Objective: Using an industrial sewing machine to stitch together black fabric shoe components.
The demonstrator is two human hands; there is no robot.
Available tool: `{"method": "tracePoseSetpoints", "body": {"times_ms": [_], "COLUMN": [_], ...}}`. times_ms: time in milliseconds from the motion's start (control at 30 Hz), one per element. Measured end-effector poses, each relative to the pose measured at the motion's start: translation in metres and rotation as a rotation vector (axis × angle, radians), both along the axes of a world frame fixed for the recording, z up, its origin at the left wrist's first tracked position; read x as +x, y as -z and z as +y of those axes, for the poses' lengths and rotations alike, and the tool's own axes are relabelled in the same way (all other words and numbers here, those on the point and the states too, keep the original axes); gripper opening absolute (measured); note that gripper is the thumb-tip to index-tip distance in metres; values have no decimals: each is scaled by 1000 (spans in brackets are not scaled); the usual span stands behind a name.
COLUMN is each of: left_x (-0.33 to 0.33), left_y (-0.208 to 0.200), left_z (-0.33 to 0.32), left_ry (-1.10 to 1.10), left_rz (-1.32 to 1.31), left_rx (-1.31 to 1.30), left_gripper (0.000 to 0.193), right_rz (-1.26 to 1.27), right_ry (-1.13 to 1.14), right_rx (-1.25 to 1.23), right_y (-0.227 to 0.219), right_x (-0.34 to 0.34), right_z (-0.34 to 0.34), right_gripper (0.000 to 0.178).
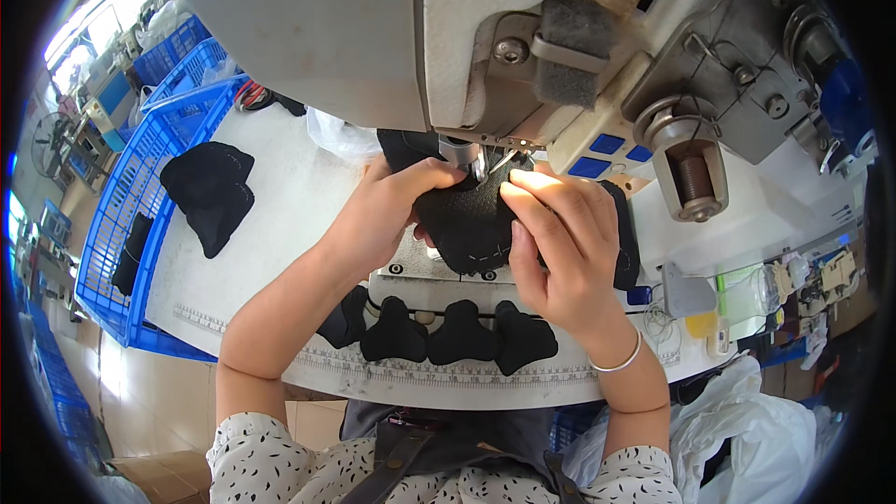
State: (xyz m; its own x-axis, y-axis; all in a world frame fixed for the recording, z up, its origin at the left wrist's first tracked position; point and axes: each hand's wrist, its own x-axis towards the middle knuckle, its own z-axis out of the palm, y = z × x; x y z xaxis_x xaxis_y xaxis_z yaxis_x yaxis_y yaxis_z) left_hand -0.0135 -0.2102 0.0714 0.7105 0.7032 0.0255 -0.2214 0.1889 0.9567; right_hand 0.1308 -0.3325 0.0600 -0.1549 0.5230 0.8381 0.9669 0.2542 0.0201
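Currently, the black cloth (471, 229) lies over the plate of the sewing machine (308, 33), well in from the near edge of the bench (289, 257), with its far part by the metal presser foot (479, 168); the left hand (378, 210) pinches its left side, thumb on top and fingers curled under; the right hand (565, 243) has its fingers side by side, tips pressed on the cloth near the foot, the thumb bent below them, though I cannot tell whether that thumb grips the cloth; dark fabric also shows to the right of this hand, perhaps the same piece.

Four smaller black pieces (464, 334) sit in a row between the plate and the near edge, just above the printed ruler (373, 375); a larger black piece (213, 191) lies near the left edge, beside a blue basket (163, 339); a bracelet (618, 357) circles the right wrist.
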Motion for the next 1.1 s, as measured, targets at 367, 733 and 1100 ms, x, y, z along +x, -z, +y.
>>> {"method": "tracePoseSetpoints", "body": {"times_ms": [367,733,1100], "left_x": [-1,0,-34], "left_y": [-4,1,-8], "left_z": [-11,-28,-5], "left_ry": [-91,-211,-42], "left_rz": [45,38,125], "left_rx": [-9,34,148], "left_gripper": [12,14,23], "right_rz": [-20,-10,62], "right_ry": [-70,-55,-148], "right_rx": [67,55,22], "right_y": [-1,-3,-8], "right_x": [6,5,12], "right_z": [2,3,1], "right_gripper": [26,25,23]}}
